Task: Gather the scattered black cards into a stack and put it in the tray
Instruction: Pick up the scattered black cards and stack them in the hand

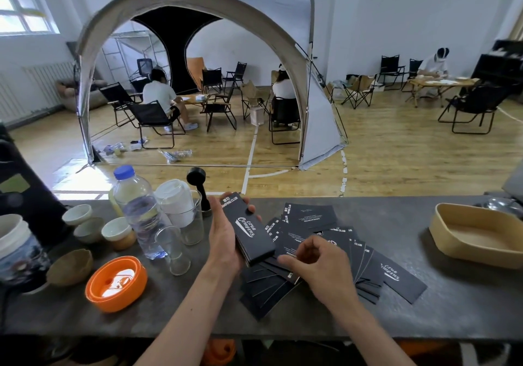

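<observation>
My left hand grips a stack of black cards with white lettering, held a little above the dark table. Several more black cards lie fanned and overlapping on the table under and to the right of the stack. My right hand hovers over them with thumb and forefinger curled together on the edge of one loose card. The tan tray stands at the far right of the table with nothing in it.
Left of the cards stand a water bottle, glasses, small cups, an orange lid and a black tamper. The table's front edge runs below my arms. Beyond it are a tent, folding chairs and seated people.
</observation>
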